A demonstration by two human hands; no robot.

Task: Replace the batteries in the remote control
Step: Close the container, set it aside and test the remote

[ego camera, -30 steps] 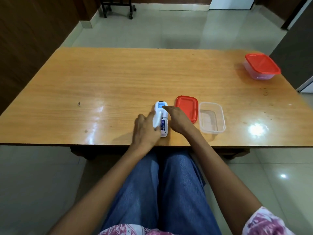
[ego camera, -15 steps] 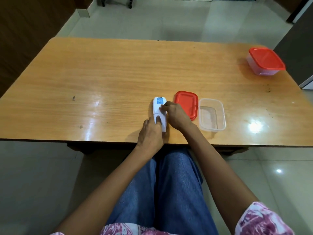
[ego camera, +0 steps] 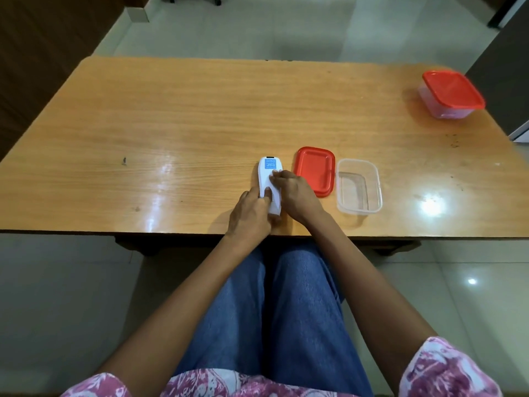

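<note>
**Battery cover back over the remote's compartment**

The white remote control (ego camera: 270,184) lies face down near the front edge of the wooden table (ego camera: 171,116), its long axis running away from the person. A second ago its battery bay stood open, with blue-labelled cells showing and the cover held loose above it; now the back reads as one closed white surface, with no cells in sight. A pale blue label sits at its far end, below a small dark window.

The left hand (ego camera: 250,214) lies against the near left side of the remote, fingers curled, with one fingertip pressed on the back panel. The right hand (ego camera: 296,196) rests on the right side, its fingertips touching the panel just below the label. Both hands press on the remote rather than lifting it.

Just right of the remote lies a red lid (ego camera: 316,170), and beside that an open clear container (ego camera: 359,186). A second clear container with a red lid (ego camera: 450,94) stands well apart at the far right corner.
</note>
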